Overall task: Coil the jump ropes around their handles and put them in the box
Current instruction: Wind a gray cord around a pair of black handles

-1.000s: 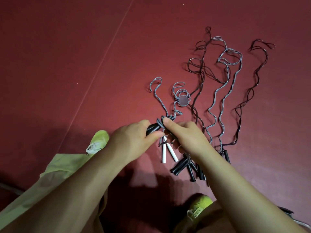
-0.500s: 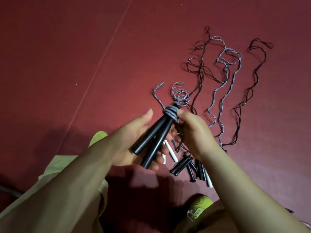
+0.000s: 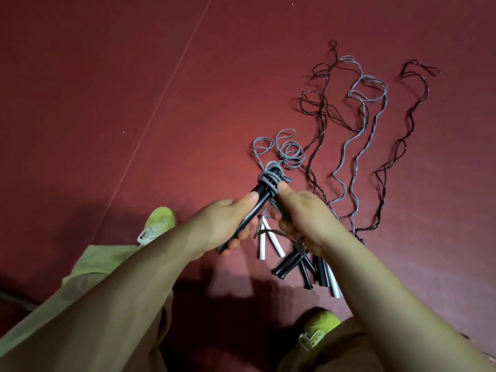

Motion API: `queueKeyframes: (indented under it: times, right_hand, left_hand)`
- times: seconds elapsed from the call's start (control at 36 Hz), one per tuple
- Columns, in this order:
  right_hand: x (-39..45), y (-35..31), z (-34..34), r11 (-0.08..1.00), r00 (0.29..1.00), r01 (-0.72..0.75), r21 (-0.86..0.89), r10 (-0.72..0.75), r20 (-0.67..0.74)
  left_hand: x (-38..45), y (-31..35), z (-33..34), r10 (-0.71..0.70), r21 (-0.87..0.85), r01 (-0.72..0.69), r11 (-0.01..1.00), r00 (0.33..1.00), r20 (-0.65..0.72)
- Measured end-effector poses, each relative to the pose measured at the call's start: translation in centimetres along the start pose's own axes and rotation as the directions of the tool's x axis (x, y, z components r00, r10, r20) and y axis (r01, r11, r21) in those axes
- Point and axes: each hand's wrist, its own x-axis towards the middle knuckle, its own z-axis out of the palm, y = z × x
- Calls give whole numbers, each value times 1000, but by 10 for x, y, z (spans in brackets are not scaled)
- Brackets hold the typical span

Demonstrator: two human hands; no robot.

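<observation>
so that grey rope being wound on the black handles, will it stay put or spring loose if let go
The grey rope probably springs back: its free end lies in curly loops. It looks thin and floppy, so light. The wraps look loose, and the right hand pinches them against the black handles, so they may unwind.

close head view, probably steeply downward

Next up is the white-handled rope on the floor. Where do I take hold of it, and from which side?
Grip the white handles around their lower ends, reaching from above and from the near side. They lie flat on the floor with those ends fanned apart and bare, while their tops tuck under the left hand and right hand, where the cord bunches.
</observation>
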Motion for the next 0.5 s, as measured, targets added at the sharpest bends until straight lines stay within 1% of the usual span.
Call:
queueKeyframes:
  times: [0.06,0.11,0.19,0.28,0.36,0.44,0.5]
  right_hand:
    - [0,0,0,1000,1000,-26,-12,26,-11]
    - [1,2,1,996,998,-55,-65,52,-46]
    - [3,6,3,988,996,-61,-143,50,-80]
    - [2,6,4,993,996,-65,-99,58,-72]
    - [1,4,6,996,996,-85,-24,84,-44]
    - [1,5,6,991,992,-125,-44,125,-16]
    - [-1,4,4,988,990,-138,-71,137,-11]
  left_hand:
    - [2,-1,1,20,46,-19,999,1000,-23]
    - [4,-3,1,34,97,-29,995,998,-50]
    - [9,-5,-3,60,230,-32,973,992,-114]
    - [13,-10,-9,92,368,-24,930,981,-169]
    - [16,-14,-11,130,512,-5,859,969,-208]
    - [14,-16,-11,177,634,-1,773,961,-214]
    - [12,-17,-10,232,718,-7,696,949,-215]
